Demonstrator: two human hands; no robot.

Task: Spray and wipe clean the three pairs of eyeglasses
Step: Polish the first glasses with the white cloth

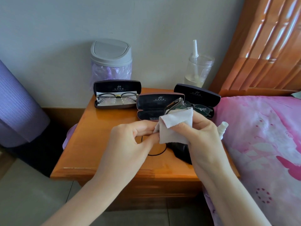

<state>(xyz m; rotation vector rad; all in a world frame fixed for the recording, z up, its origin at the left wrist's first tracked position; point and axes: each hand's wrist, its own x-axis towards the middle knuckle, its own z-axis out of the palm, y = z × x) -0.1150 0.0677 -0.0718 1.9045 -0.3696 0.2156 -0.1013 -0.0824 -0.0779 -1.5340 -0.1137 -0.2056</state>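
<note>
Right now the person is wiping one pair of glasses, which is poking up just above the right hand. That hand is curling round a pale cloth and seems to be squeezing a lens through the fold. The left hand is pinching the cloth's near edge between thumb and fingertips. Whether it is also gripping the frame underneath I cannot tell, since the cloth is covering it.

Judging by this, the job is somewhere in the middle. This pair looks past spraying and is being rubbed dry, while the spray bottle is lying idle just beside the right hand. Nothing is showing whether the other two pairs are cleaned or waiting.

Counting up, there are three pairs. One is in the hands, one is resting in the case beyond the left hand, and one is sitting in the case beyond the right hand. There are three open cases too, the middle one standing empty. There is one cloth in use and one bottle, and one black pouch is lying below the hands.
</note>
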